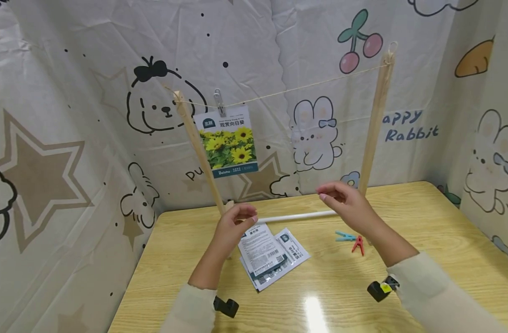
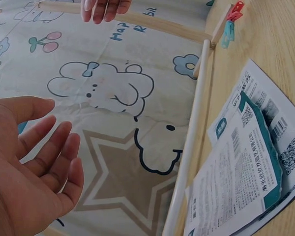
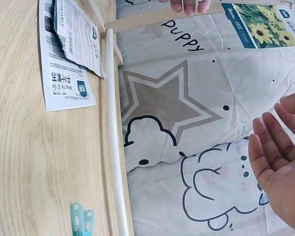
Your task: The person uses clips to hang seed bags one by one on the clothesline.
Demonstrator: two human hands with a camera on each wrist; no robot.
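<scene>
A sunflower seed packet (image 1: 228,143) hangs from a string (image 1: 279,92), held by a metal clip (image 1: 219,102) near the left wooden post (image 1: 201,155). My left hand (image 1: 234,226) is raised above the table by the foot of that post, fingers loosely bent and nothing in them. Below and right of it, a few seed packets (image 1: 262,252) lie overlapping on the wood. Near the right post (image 1: 376,120) my right hand (image 1: 346,203) hovers with relaxed fingers, also holding nothing. A blue clothespin (image 1: 345,236) and a red clothespin (image 1: 357,245) lie beneath it, touching or nearly so.
A white rod (image 1: 295,216) runs low between the two posts. The wooden tabletop (image 1: 175,277) reaches back to a printed cloth (image 1: 254,55), which hangs behind and at both sides. The string slopes up to the right post's top.
</scene>
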